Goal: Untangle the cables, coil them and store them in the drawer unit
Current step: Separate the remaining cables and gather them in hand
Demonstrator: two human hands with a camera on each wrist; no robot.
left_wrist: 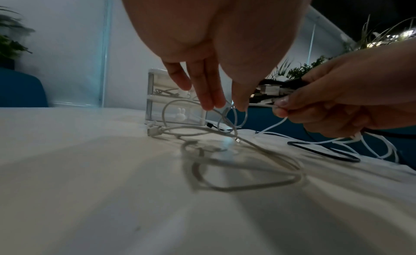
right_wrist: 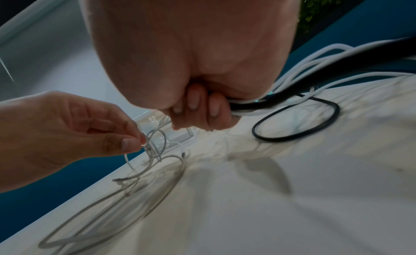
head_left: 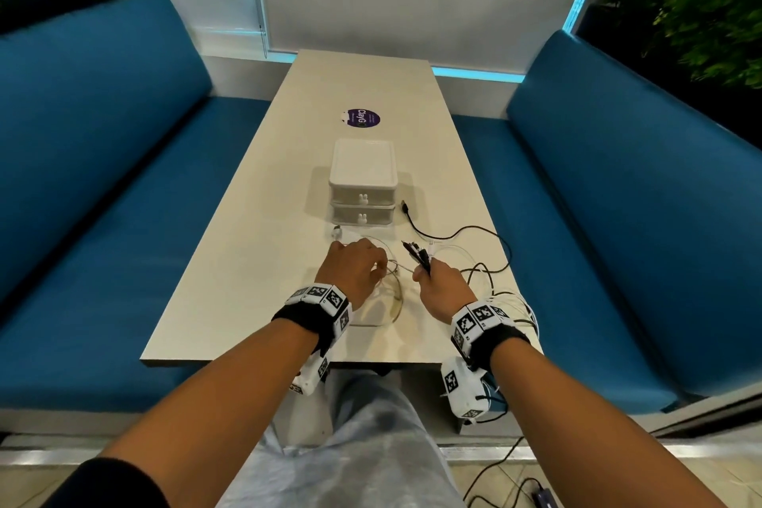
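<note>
right grip (head_left: 438, 285) around cable bundle (right_wrist: 299, 91)

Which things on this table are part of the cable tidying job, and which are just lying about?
Part of the job:
- grey cable, pinched by the left hand
- bundle of black and white cables, gripped by the right hand
- black cable on the table
- drawer unit

Just lying about:
- purple sticker
- blue benches
- plants

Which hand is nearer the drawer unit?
Left. The left hand works just in front of the drawer unit; the right hand grips cables nearer the person, off to its right.
</note>
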